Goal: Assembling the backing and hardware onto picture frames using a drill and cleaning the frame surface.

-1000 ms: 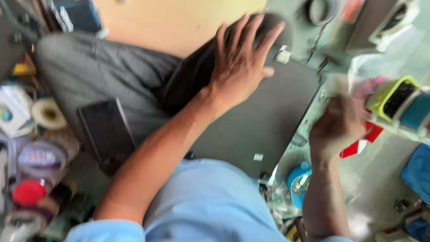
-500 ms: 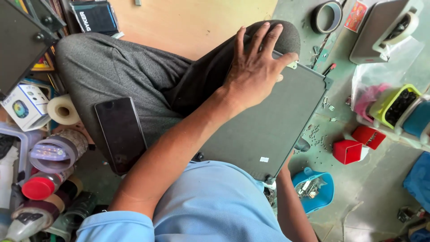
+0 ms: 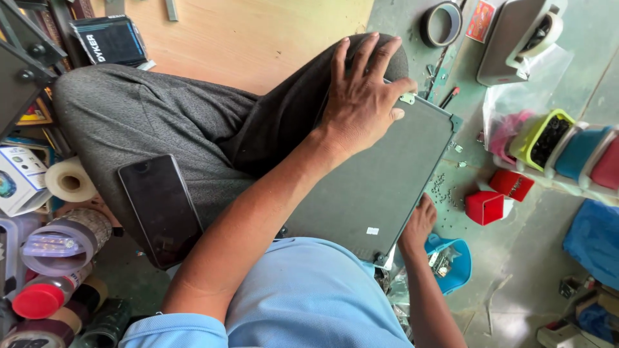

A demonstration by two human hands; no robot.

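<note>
A flat dark grey panel [image 3: 380, 187] with small metal tabs at its corners lies tilted across my lap and crossed legs. My left hand [image 3: 361, 96] rests palm down on its far corner, fingers spread over the panel and my knee. At the panel's near right edge my right hand [image 3: 418, 225] curls its fingers against the rim, just above a blue tray [image 3: 459, 261] that holds small metal parts. A black phone [image 3: 160, 207] lies screen up on my left thigh.
Loose screws [image 3: 440, 190] and two small red boxes [image 3: 485, 206] sit on the green floor to the right, with coloured bins [image 3: 561, 145] beyond. A tape roll [image 3: 441, 22] lies at the top. Tape rolls [image 3: 68, 180], jars and a red-capped bottle [image 3: 39, 299] crowd the left.
My right hand has come down from the raised, blurred position at the right to the panel's near right edge. My left hand has stayed on the far corner.
</note>
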